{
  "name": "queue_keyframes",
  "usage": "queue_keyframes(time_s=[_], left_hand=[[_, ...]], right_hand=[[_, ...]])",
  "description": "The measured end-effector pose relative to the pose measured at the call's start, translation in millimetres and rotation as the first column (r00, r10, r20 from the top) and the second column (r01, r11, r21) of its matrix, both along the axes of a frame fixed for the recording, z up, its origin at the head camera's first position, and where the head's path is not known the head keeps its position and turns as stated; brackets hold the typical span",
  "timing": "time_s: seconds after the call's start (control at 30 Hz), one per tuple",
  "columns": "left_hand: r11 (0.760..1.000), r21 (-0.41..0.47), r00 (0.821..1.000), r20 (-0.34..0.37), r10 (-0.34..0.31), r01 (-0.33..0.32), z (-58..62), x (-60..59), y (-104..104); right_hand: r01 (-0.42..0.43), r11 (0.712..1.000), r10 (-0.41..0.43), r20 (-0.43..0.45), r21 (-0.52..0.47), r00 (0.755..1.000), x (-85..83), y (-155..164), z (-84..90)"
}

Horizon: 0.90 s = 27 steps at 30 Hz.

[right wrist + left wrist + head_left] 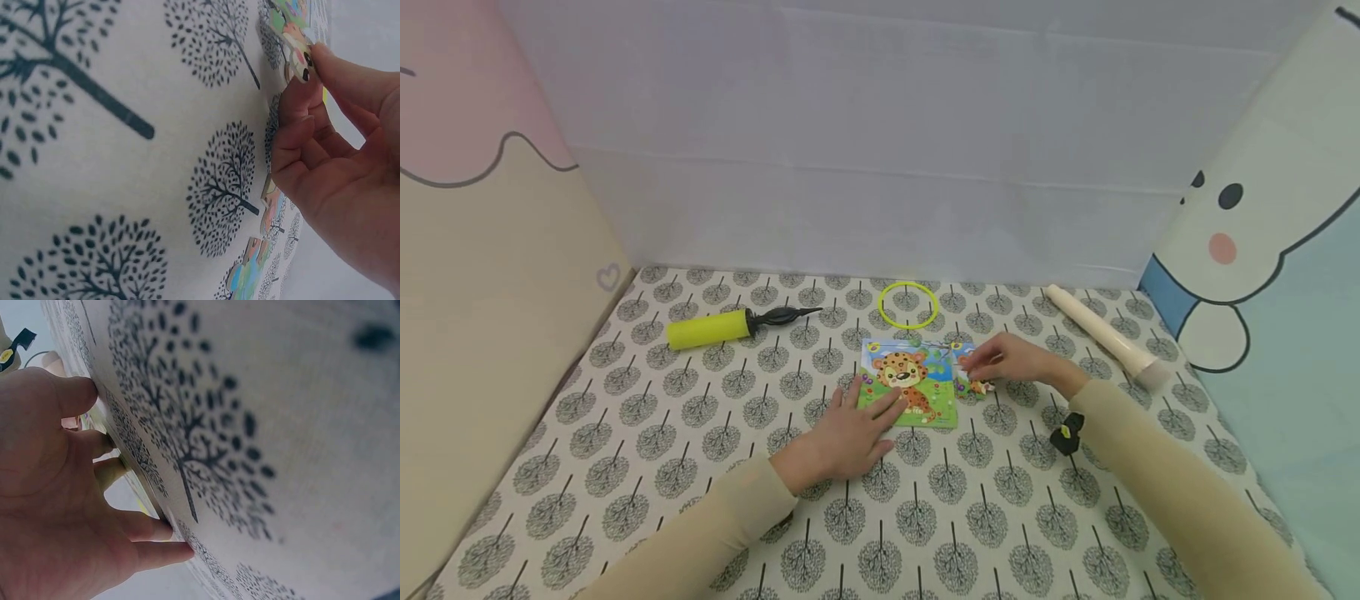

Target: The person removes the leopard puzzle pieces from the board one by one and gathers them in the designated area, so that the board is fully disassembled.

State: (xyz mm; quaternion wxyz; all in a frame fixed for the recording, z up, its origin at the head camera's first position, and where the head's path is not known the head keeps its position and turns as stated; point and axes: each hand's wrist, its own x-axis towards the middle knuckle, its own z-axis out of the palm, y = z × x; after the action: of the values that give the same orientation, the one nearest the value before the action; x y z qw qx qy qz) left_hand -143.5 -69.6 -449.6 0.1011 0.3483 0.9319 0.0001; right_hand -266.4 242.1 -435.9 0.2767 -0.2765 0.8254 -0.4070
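Observation:
A puzzle board [902, 371] with a spotted leopard cub on green grass lies on the tree-print cloth. My left hand [850, 437] rests on its lower left part, fingers spread; in the left wrist view the fingertips [159, 530] are right at the board's edge. Beside the board's right side, my right hand [1015, 358] pinches a puzzle piece [300, 59] with a pale animal face between thumb and fingers. A strip of matching picture [964, 385] lies along that side, partly covered by the hand. More loose pieces [247, 275] show under the right hand in the right wrist view.
A yellow hand pump [709, 330] with a black nozzle lies at the back left. Behind the board is a thin yellow ring [908, 327]. At the back right lies a long cream stick [1097, 329] with a clear end. Cloth walls [880, 167] enclose the table's back and sides.

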Motion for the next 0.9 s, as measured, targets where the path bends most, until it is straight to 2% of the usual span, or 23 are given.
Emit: queue_keyframes(time_s=[0.33, 0.5, 0.9], left_hand=[[1.000, -0.021, 1.000, 0.008, 0.010, -0.010, -1.9, -0.8, 1.2], [1.000, -0.026, 1.000, 0.001, 0.010, -0.010, -1.2, -0.5, 1.5], [0.999, -0.039, 1.000, 0.007, 0.016, -0.016, 0.6, 0.1, 2.0]], right_hand=[[0.031, 0.995, -0.014, -0.175, 0.092, 0.984, 0.6, -5.3, -6.7], [0.064, 0.988, -0.035, -0.201, 0.141, 0.979, 3.4, -7.9, -4.4], [0.094, 0.979, -0.048, -0.243, 0.182, 0.969, 5.3, -10.6, -4.3]])
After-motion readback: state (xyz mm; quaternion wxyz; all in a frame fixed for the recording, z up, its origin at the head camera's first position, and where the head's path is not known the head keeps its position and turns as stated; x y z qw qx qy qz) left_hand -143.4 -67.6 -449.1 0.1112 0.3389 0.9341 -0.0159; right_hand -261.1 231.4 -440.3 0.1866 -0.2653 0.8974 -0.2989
